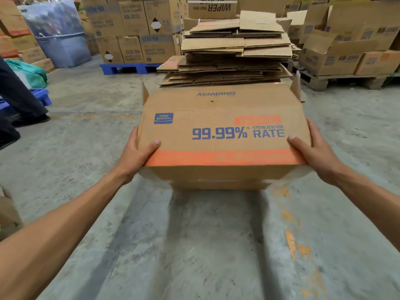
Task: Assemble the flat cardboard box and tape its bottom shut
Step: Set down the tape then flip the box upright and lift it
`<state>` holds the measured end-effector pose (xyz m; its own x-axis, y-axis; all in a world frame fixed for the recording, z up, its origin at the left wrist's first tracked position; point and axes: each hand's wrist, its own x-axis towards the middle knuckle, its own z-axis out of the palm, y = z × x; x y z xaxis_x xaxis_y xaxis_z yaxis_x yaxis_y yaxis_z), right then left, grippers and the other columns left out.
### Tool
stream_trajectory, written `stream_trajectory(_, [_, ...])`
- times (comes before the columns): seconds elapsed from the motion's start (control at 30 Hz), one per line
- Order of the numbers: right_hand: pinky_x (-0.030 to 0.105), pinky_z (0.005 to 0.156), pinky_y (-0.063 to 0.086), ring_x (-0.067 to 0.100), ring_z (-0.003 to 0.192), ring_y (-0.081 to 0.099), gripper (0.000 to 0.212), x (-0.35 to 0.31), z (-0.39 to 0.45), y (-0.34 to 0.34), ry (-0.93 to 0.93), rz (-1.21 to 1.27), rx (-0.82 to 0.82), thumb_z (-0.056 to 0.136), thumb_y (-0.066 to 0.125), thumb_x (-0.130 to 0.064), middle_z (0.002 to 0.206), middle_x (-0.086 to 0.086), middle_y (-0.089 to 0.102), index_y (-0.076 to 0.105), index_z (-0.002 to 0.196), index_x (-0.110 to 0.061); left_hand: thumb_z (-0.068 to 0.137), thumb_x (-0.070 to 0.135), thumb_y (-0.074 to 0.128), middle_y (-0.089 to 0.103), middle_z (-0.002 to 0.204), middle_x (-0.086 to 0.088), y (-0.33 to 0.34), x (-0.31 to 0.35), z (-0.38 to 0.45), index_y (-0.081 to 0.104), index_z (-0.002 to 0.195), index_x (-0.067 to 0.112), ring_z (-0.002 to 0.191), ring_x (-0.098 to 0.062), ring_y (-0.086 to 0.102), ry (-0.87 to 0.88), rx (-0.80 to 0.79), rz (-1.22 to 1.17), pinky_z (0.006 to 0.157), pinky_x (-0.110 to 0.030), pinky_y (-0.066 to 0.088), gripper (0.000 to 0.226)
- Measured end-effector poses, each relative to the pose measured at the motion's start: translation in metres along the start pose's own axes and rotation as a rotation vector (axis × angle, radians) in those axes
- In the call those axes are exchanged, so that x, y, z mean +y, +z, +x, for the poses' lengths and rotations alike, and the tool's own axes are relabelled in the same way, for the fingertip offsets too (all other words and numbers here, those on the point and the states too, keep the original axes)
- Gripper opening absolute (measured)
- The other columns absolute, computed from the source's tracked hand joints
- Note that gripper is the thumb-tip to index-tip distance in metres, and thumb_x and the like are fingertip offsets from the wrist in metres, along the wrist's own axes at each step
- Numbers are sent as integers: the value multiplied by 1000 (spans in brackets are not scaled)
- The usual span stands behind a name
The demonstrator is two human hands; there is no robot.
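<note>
A brown cardboard box (220, 118) with blue "99.99% RATE" print and an orange stripe is held up above the concrete floor, in the middle of the view. My left hand (136, 154) grips its left edge, thumb on the printed face. My right hand (313, 152) grips its right edge the same way. The box looks partly opened into shape, its printed side tilted toward me. Small flaps stick up at its two far corners, and a blurred lower flap hangs beneath it. No tape is in view.
A tall stack of flattened cardboard boxes (233, 53) stands right behind the held box. Stacked printed cartons on a blue pallet (129, 68) fill the back left, more cartons on a wooden pallet (346, 80) the back right. A person's dark leg (19, 94) is at the left edge.
</note>
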<state>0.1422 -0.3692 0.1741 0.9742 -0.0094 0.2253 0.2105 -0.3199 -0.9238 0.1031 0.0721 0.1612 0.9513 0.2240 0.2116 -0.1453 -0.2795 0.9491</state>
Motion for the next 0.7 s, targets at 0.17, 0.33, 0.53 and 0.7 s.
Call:
stream_trajectory(0.17, [46, 113, 36, 12, 140, 38, 101, 63, -37, 0, 19, -144, -201, 81, 69, -49, 160, -13, 23, -1, 154, -44, 78, 19, 78, 46, 149, 4, 16, -64, -43, 19, 153, 23, 131, -5, 49, -25, -74, 81, 111, -34, 39, 95])
stream_trajectory(0.33, [48, 107, 43, 28, 135, 45, 95, 95, -67, 6, 108, -235, -250, 94, 61, -26, 161, -3, 24, -11, 150, -51, 84, 20, 75, 50, 140, 11, 26, -112, -81, 26, 143, 37, 123, -5, 51, -165, -91, 178, 107, -34, 42, 79])
stream_trajectory(0.53, [37, 100, 42, 28, 131, 48, 87, 104, -74, 20, 189, -258, -226, 96, 57, -29, 157, 1, 32, -9, 149, -50, 90, 32, 66, 48, 141, 6, 37, -124, -72, 22, 149, 23, 124, -11, 47, -278, -56, 203, 105, -32, 40, 74])
stream_trajectory(0.7, [44, 114, 33, 22, 147, 28, 94, 124, -84, 28, 337, -281, -355, 89, 56, -50, 163, -6, 15, -15, 151, -43, 91, 55, 51, 38, 155, -2, 28, -155, -71, 17, 152, 22, 139, -22, 40, -542, -200, 277, 114, -44, 33, 78])
